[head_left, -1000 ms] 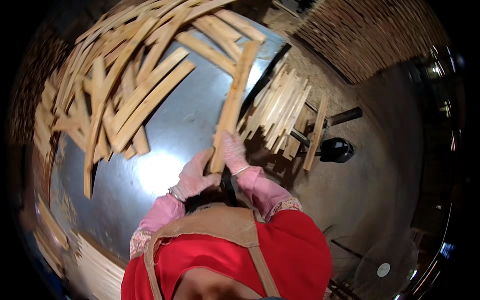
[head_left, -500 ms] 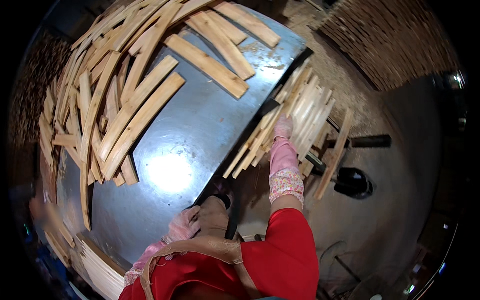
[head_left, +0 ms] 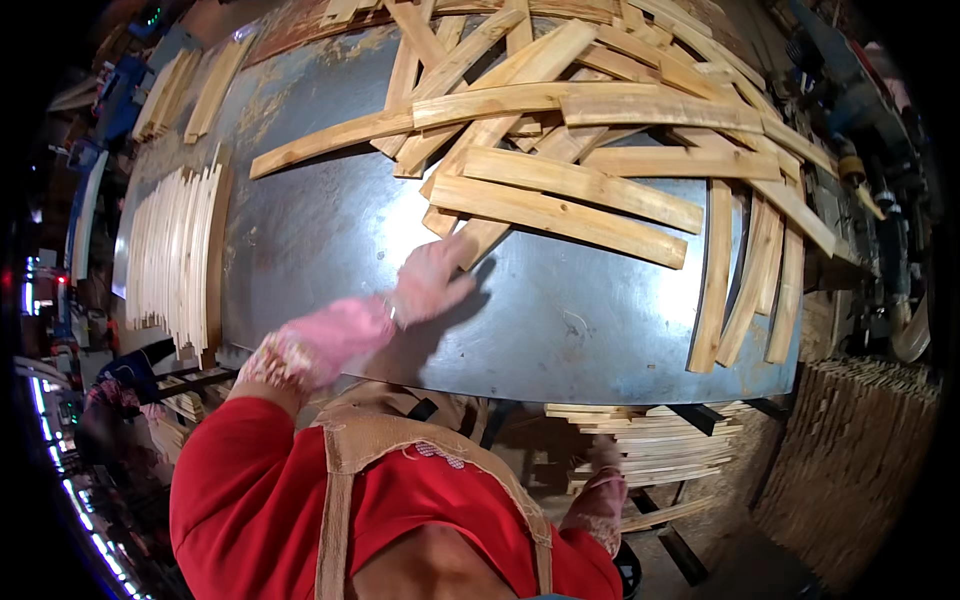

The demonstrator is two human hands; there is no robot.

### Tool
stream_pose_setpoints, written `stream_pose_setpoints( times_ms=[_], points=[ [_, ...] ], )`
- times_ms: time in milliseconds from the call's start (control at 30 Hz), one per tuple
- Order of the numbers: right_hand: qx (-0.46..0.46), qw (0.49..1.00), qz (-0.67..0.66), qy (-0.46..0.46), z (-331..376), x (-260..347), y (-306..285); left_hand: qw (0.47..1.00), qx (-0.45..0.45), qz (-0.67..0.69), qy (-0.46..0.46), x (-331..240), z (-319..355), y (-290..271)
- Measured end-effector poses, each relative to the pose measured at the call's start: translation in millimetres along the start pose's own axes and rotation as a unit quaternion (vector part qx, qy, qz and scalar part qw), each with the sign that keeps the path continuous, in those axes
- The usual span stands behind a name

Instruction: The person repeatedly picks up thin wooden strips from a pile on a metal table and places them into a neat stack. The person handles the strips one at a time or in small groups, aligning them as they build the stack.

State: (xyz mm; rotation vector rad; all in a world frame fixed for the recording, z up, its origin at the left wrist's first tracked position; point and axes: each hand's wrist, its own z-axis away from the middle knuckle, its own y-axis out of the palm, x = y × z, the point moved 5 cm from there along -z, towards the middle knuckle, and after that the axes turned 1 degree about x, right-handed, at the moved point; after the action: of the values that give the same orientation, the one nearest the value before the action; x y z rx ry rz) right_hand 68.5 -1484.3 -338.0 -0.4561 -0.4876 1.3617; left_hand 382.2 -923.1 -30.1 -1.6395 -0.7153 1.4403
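My left hand (head_left: 430, 280), in a pale pink glove, reaches over the metal tabletop (head_left: 560, 330). Its fingers are apart, close to the lower end of a wooden slat (head_left: 485, 240) that sticks out from under other slats; whether they touch is unclear. Two curved slats (head_left: 560, 215) lie side by side just beyond it. Low on the right, past the table's near edge, my right hand (head_left: 604, 452) is at a stack of slats (head_left: 675, 440). Blur and shadow hide its fingers there.
A loose pile of curved slats (head_left: 660, 105) covers the table's far and right parts. At the left stands a neat row of upright-edged slats (head_left: 175, 255). Large stacked wood (head_left: 840, 460) rises at the lower right, with machinery (head_left: 890, 250) beyond the right edge.
The view has swung round toward the table. My left hand has gone from beside my body out over the tabletop. My right hand is still at the stack of slats.
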Motion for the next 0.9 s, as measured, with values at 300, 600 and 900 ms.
stream_pose_setpoints(
  times_ms=[300, 600, 900],
  points=[
    [0.207, 0.91, -0.136, -0.333, 112, 287, -121, 0.97, 0.105, -0.187, 0.116, -7, -154, -7],
    [0.053, 0.6, -0.795, -0.073, 14, 440, -226, 0.965, 0.25, -0.047, -0.056, 59, 24, -54],
    [-0.076, 0.521, -0.83, -0.184, 94, 609, -222, 0.942, 0.138, 0.267, -0.147, 173, 179, -82]
  ],
)
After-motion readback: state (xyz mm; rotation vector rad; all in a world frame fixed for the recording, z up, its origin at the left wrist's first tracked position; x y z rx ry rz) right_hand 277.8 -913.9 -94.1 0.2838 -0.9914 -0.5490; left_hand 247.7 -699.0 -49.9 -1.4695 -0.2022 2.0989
